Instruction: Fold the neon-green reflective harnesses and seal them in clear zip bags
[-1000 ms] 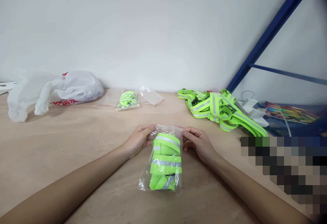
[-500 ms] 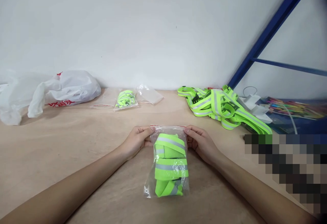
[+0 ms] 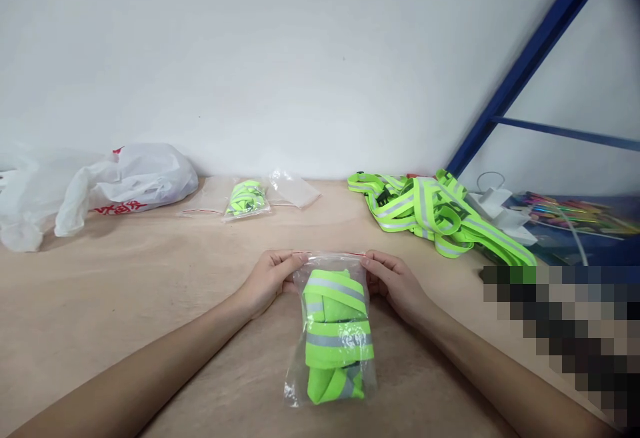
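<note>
Between my hands is a clear zip bag (image 3: 296, 358) with a red line along its top edge. Inside it lies a folded neon-green reflective strap (image 3: 339, 345) with silver stripes. My left hand (image 3: 275, 277) pinches the bag's top left corner between thumb and fingers. At the top right corner, my right hand (image 3: 393, 281) grips the same edge, thumb in front. The other fingers of both hands are partly hidden behind the bag.
At the back right lies a tangled pile of green reflective straps (image 3: 425, 211). A filled zip bag (image 3: 247, 199) rests near the wall beside flat clear bags (image 3: 295, 188). White plastic bags (image 3: 145, 178) sit at the back left. A blue metal frame (image 3: 530, 65) slants up on the right.
The bag with the strap sits slightly lower in view, its bottom end nearer to me. Both hands keep their hold on its top corners.
</note>
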Tool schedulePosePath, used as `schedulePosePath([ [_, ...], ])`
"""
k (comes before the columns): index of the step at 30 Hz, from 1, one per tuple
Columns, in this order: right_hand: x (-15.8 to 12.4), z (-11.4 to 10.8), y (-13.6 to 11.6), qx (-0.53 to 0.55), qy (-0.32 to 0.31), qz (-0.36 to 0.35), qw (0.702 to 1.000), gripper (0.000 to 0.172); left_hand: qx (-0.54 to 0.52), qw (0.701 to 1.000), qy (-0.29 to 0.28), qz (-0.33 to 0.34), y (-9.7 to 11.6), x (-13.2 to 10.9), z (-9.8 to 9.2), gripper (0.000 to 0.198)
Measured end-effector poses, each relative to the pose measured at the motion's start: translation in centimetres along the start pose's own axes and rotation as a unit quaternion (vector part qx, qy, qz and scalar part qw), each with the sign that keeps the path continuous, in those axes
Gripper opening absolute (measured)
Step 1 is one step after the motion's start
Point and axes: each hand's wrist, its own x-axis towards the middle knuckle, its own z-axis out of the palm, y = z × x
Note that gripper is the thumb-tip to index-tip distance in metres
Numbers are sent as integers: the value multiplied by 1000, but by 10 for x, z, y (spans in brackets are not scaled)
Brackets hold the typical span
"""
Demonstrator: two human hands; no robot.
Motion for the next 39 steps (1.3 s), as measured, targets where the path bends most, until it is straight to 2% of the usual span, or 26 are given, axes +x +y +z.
schedulePosePath([
  [3, -2, 3, 1, -13, -12, -8, 1000, 37, 18, 1000, 17, -2, -2, 1, 2, 40],
  [12, -3, 3, 2, 18, -32, -6, 999, 35, 66, 997, 18, 26, -4, 0, 5, 42],
  [16, -6, 6, -1, -26, -60, -22, 998, 39, 107, 993, 3, 46, -1, -2, 8, 43],
  [20, -7, 9, -3, -84, -55, -38, 994, 43, 139, 988, -10, 60, 0, -5, 13, 47],
  [26, -6, 9, -3, -109, -43, -45, 992, 44, 168, 985, -19, 44, -2, -4, 14, 50],
  [32, -7, 11, -5, -144, -43, -61, 987, 42, 185, 981, -41, 33, 1, -4, 14, 44],
  [39, -8, 12, -6, -174, -64, -58, 981, 45, 190, 981, -28, 37, -5, -6, 16, 41],
])
